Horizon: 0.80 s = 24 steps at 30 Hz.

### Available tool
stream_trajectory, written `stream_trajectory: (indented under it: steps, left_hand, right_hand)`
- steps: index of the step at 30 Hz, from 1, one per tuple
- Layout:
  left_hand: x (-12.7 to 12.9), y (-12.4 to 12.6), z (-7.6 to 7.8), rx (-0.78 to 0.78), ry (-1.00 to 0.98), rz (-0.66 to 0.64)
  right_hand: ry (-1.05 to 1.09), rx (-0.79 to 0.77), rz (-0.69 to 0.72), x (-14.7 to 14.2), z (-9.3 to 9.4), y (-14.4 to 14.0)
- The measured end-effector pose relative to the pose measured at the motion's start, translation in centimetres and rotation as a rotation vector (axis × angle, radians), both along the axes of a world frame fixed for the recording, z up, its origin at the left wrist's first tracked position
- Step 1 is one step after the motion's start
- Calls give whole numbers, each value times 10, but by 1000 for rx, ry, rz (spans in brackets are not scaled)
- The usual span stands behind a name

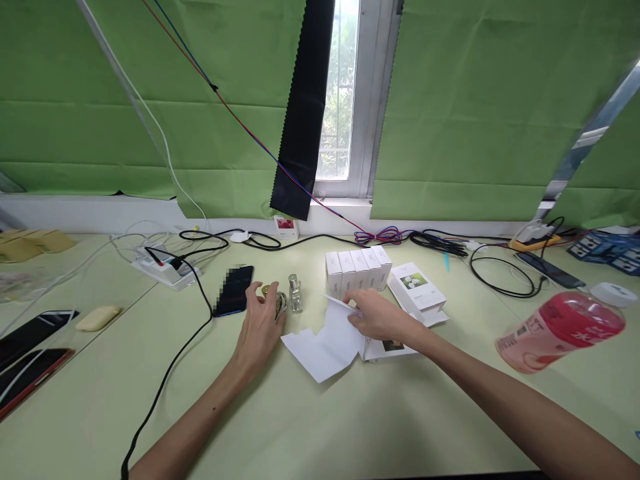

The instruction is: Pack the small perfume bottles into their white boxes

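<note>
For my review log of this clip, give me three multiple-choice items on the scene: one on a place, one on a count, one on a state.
1. Where does the dark phone lie?
A. left of the left hand
B. right of the pink bottle
C. on the white boxes

2. How many white boxes stand upright in the row?
A. two
B. five
C. nine

3. How does the pink bottle rest?
A. upright
B. on its side
C. upside down

Answers:
1. A: the phone lies just left of the left hand, which touches a small gold-capped bottle.
2. B: five tops show side by side, behind the right hand on the folded white paper.
3. B: its white cap points sideways.
</note>
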<state>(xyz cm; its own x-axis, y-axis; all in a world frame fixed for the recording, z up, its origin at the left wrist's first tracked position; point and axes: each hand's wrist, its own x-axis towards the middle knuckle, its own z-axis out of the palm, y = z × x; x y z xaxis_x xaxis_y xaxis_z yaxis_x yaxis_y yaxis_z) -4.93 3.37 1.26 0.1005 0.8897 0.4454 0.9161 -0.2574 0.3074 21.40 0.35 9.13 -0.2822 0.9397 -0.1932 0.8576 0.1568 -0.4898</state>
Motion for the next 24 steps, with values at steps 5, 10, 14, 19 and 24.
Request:
stream_trajectory:
  steps: [5,10,14,19,24]
  left_hand:
    - [3,7,3,-47,-1,-40]
    - [-8,9,7,-131,-67,-123]
    - [-17,10,12,-209,-98,-156]
    - [-19,15,12,-235,-145,-159]
    - [-16,26,7,-246,-206,-179]
  right_hand:
    - [21,5,2,2,0,2]
    - [25,-27,-6,4,-1,3]
    - [34,-51,-2,4,-1,4]
    - [55,-51,15,3,4,3]
    - [82,-36,55,7,6,4]
